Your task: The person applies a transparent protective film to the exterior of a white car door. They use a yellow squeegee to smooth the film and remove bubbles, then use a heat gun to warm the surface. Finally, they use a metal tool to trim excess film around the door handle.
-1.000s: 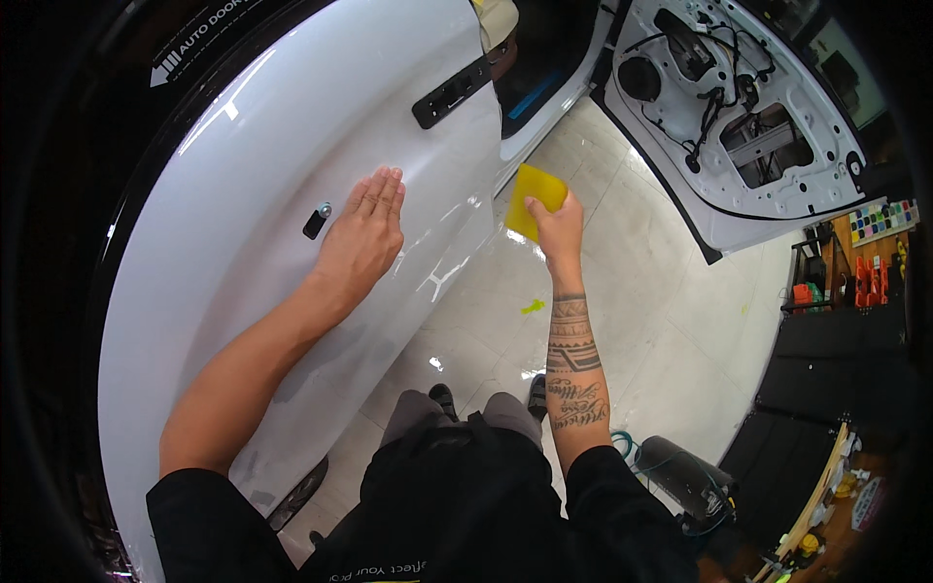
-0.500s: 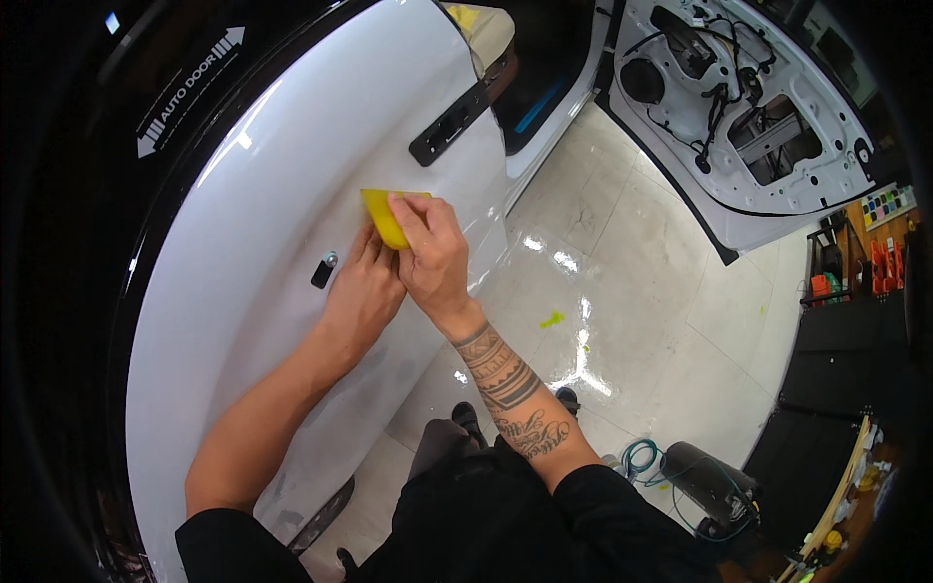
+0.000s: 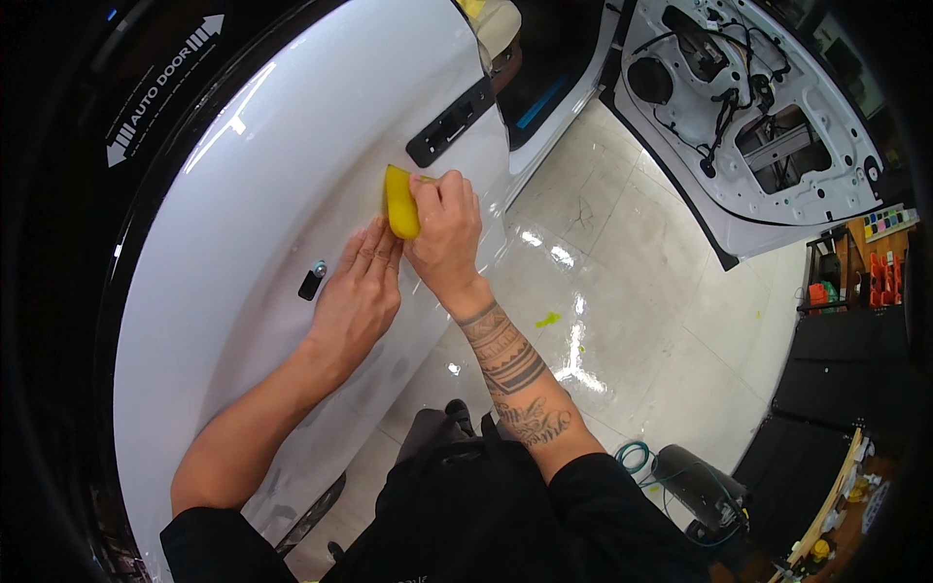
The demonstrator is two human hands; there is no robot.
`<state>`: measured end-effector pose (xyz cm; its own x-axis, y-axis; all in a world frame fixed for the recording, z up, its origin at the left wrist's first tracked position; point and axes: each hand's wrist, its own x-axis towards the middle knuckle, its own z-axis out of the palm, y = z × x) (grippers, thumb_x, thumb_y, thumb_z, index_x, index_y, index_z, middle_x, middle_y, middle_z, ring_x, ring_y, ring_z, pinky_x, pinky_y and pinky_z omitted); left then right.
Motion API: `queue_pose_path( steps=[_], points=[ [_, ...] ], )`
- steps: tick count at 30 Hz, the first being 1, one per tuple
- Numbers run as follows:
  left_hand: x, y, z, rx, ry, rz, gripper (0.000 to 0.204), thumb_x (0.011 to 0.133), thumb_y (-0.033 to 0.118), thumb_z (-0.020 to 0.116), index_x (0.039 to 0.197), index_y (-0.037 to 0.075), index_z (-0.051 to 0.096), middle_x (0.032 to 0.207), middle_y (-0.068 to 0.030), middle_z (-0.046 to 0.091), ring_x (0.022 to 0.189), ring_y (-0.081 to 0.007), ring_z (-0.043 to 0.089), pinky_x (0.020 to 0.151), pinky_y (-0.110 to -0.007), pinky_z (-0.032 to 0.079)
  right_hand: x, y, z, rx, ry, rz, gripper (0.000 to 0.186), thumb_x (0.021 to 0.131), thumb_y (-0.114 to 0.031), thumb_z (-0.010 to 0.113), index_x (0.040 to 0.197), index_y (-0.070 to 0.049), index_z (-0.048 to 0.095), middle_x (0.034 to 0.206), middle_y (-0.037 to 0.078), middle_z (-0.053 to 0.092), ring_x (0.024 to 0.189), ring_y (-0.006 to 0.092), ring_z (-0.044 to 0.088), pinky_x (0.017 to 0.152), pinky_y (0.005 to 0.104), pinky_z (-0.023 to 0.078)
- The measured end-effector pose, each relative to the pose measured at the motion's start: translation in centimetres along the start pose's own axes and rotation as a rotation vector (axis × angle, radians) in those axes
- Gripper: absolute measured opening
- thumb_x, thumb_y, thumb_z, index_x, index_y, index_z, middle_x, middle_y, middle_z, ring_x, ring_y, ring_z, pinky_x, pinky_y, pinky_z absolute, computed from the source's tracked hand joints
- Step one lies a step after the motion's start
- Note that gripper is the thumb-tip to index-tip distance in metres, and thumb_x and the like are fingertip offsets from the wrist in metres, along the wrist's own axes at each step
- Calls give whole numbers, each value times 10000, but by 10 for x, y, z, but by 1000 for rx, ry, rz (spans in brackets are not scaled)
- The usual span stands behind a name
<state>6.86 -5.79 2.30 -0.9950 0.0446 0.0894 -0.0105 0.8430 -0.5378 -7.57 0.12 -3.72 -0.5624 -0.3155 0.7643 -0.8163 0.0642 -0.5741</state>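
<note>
A glossy white car door panel (image 3: 262, 185) fills the left half of the view. My right hand (image 3: 445, 238) grips a yellow squeegee (image 3: 399, 202) and presses it against the panel, just below the black door handle recess (image 3: 451, 122). My left hand (image 3: 358, 296) lies flat on the panel, fingers together, its fingertips touching the lower end of the squeegee and my right hand. A small black keyhole fitting (image 3: 312, 282) sits just left of my left hand.
A second open door (image 3: 768, 146) with bare inner wiring stands at the upper right. The shiny pale tiled floor (image 3: 641, 301) has a small yellow scrap (image 3: 547, 319) on it. A dark machine with a teal hose (image 3: 695, 486) sits lower right; shelves with coloured items (image 3: 875, 262) at far right.
My right hand carried the yellow squeegee from the panel's right edge over the floor leftward onto the panel beside my left hand, then both hands slid up toward the handle recess.
</note>
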Motion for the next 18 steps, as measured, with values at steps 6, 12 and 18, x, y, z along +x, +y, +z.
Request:
queue_pose_path(
  steps=[6, 12, 18],
  points=[
    [0, 2, 3, -29, -88, -28, 509, 940, 47, 498, 1417, -128, 532, 1533, -256, 501, 1487, -337, 428, 1239, -448, 330, 7, -13, 4, -94, 33, 178, 259, 778, 20, 701, 1025, -1, 628, 924, 147, 551, 852, 355, 580, 711, 440, 478],
    [-7, -5, 10, 35, -100, 2, 536, 956, 44, 469, 1466, -120, 476, 1581, -233, 452, 1500, -332, 407, 1245, -444, 318, -14, 22, -33, 195, 72, 375, 160, 847, 49, 613, 1004, 27, 585, 878, 197, 620, 756, 347, 652, 702, 416, 521],
    [3, 2, -5, 12, -235, -10, 514, 943, 25, 496, 1437, -114, 517, 1540, -251, 494, 1489, -335, 425, 1235, -449, 338, -34, -12, -19, 67, -85, -14, 404, 729, 34, 658, 1129, -22, 658, 1020, 139, 592, 918, 357, 581, 758, 453, 475]
  ],
)
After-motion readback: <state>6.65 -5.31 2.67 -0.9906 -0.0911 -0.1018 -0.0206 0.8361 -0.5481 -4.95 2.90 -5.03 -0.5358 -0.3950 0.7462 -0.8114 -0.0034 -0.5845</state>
